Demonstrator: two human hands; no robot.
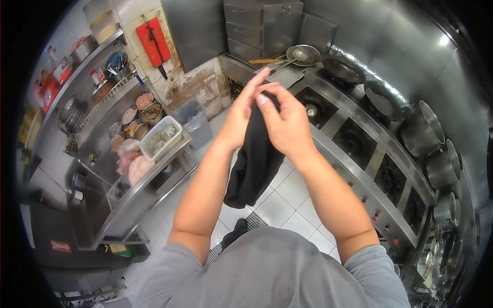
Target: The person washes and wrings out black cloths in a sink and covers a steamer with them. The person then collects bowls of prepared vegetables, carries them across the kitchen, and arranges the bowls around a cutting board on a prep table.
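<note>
A black cloth [254, 164] hangs from between my two hands, its lower end loose over the tiled floor. My right hand [289, 120] grips its upper end, thumb lying over the fabric and fingers bent towards the left hand. Against the other side of the cloth rests my left hand [241, 114], fingers stretched out and pointing up and to the right. The fingertips of both hands meet or overlap at the top. Part of the left palm is hidden behind the cloth.
To the right runs a steel stove [354, 141] with several burners; pots [423, 128] and pans [343, 71] line its back. A strainer [304, 55] lies at its far end. On the left, a steel counter [154, 177] bears bowls and a white basket [160, 138]; a grey bin [191, 120] stands beyond.
</note>
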